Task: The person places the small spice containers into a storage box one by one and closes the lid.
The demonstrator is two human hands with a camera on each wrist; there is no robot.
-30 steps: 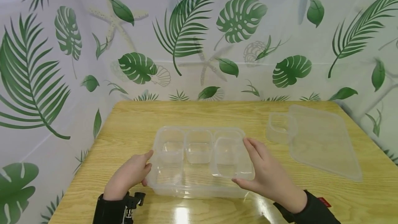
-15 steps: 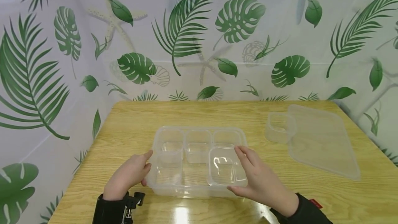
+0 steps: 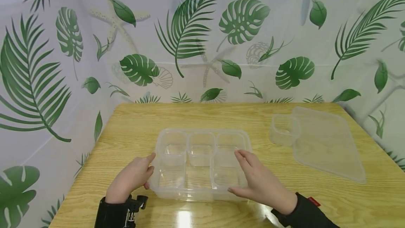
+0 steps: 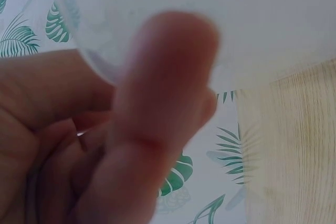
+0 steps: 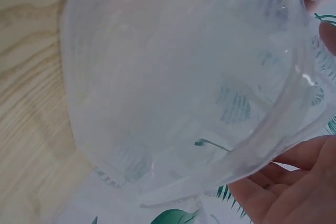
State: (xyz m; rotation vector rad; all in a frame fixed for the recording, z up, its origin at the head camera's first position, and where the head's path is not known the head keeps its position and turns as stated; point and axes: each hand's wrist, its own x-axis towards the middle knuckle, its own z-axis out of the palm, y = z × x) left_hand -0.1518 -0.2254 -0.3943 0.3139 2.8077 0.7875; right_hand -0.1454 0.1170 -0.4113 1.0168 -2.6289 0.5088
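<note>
A large clear plastic box [image 3: 190, 195] lies on the table, with several small clear plastic containers inside. My left hand [image 3: 131, 175] holds the box's left side. Close up in the left wrist view, a blurred finger [image 4: 165, 66] lies against the translucent wall. At the front right corner of the box sits a small plastic container [image 3: 224, 177], and my right hand [image 3: 262, 182] spans it with thumb at the near edge and fingers at the far edge. Part of that container's right side is hidden by the hand. In the right wrist view, clear plastic walls [image 5: 173, 77] fill the middle.
Another small clear container [image 3: 281, 138] stands at the back right, beside a flat translucent lid [image 3: 329, 147] lying on the wooden table [image 3: 136, 126]. Behind the table hangs a leaf-patterned cloth [image 3: 196, 80]. A small camera mount [image 3: 137, 203] is strapped to my left wrist.
My right hand has brought the small container left and down into the front right corner of the box. The left hand has stayed at the box's left side.
</note>
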